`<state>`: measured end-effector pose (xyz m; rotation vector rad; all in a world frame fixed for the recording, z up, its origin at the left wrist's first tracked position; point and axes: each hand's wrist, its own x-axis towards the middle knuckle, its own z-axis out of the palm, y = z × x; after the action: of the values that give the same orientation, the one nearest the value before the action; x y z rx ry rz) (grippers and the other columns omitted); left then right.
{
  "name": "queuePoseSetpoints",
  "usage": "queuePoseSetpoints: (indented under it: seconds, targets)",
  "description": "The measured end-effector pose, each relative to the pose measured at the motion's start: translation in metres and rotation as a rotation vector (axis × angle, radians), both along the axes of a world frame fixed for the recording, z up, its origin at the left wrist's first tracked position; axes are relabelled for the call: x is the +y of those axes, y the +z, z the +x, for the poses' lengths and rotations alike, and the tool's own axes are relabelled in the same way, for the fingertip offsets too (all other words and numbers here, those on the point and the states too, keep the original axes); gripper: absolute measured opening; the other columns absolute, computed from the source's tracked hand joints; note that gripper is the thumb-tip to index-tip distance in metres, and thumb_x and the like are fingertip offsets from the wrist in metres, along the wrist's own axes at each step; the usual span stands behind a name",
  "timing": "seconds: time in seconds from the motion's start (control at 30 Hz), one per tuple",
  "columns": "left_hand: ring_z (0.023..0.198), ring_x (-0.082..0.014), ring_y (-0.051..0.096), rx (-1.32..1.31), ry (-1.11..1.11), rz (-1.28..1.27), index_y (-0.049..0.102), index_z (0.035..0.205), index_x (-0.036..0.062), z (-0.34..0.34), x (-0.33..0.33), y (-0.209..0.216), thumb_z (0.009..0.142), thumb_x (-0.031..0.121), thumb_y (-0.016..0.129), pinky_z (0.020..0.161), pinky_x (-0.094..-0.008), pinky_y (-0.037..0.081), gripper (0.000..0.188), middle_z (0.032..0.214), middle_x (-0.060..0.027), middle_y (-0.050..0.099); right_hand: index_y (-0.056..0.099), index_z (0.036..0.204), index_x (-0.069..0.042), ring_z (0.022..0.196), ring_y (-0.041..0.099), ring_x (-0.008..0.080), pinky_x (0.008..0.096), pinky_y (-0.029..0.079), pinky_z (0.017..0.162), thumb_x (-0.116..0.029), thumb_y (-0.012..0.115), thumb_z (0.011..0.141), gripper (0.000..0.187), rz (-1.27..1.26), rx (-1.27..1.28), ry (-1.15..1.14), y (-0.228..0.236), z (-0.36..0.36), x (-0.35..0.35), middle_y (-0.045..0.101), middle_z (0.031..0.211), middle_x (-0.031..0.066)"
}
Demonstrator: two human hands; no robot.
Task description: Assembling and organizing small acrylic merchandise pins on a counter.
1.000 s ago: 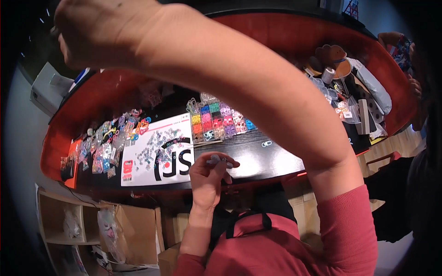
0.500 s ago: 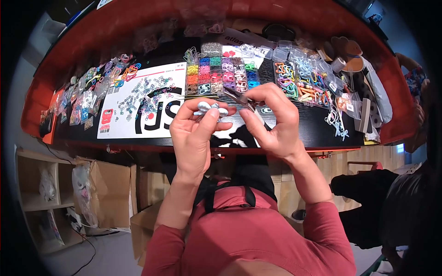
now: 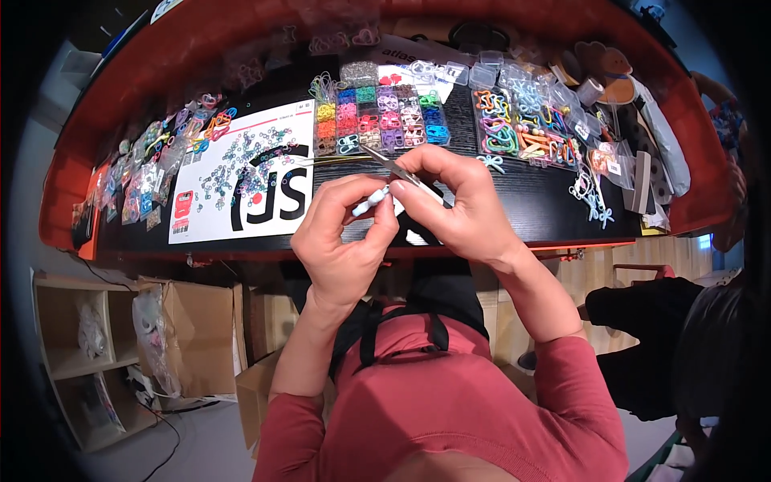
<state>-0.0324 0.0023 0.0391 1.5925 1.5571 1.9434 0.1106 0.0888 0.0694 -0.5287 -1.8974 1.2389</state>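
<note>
My left hand (image 3: pixel 341 237) is closed, with a small pale blue knotted piece (image 3: pixel 369 202) pinched between thumb and fingers. Fingers cover much of the piece, so its full shape is hidden. My right hand (image 3: pixel 458 205) grips a pointed metal hand tool (image 3: pixel 389 165), either pliers or scissors; I cannot tell which. Its tip points up and to the left, toward the sorting box. The right fingertips meet the left ones at the pale blue piece. Just beyond both hands stands the compartment box (image 3: pixel 380 120) of coloured plastic clips, and a thin yellowish rod (image 3: pixel 341 160) lies before it.
A white printed sheet (image 3: pixel 217 221) with scattered small rings (image 3: pixel 245 165) covers the left tabletop. Bagged trinkets (image 3: pixel 152 173) lie beyond its left edge. To the right are another box of colourful pieces (image 3: pixel 522 132) and pale blue bows (image 3: pixel 598 213). A red rim (image 3: pixel 337 18) encloses the far side.
My hands have come together; the right hand moved left with the tool. My left fingers have folded more tightly over the pale blue piece, which is turned and shows less.
</note>
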Motion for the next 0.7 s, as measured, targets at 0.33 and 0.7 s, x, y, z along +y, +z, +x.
queuePoseSetpoints:
  seconds: [0.33, 0.7]
  targets:
    - [0.079, -0.0175, 0.068, 0.165, -0.044, -0.021, 0.07, 0.098, 0.0039, -0.009, -0.001, 0.003, 0.075, -0.006, 0.074, 0.065, -0.0275, 0.055, 0.025, 0.092, -0.0086, 0.07, 0.064, 0.089, 0.003, 0.063, 0.046, 0.0052, 0.027, 0.037, 0.053, -0.018, 0.067, 0.088, 0.021, -0.164, -0.203, 0.18, -0.007, 0.006, 0.018, 0.056, 0.068, -0.0004]
    - [0.087, -0.0151, 0.069, -0.325, -0.192, -0.074, 0.064, 0.1, -0.0026, -0.008, -0.003, 0.0, 0.084, -0.011, 0.068, 0.074, -0.0272, 0.06, 0.018, 0.1, -0.0107, 0.068, 0.066, 0.101, 0.002, 0.082, 0.061, 0.0166, 0.0311, 0.048, 0.07, -0.018, 0.074, 0.087, 0.026, 0.055, -0.069, -0.021, -0.027, 0.007, 0.01, 0.064, 0.089, 0.011]
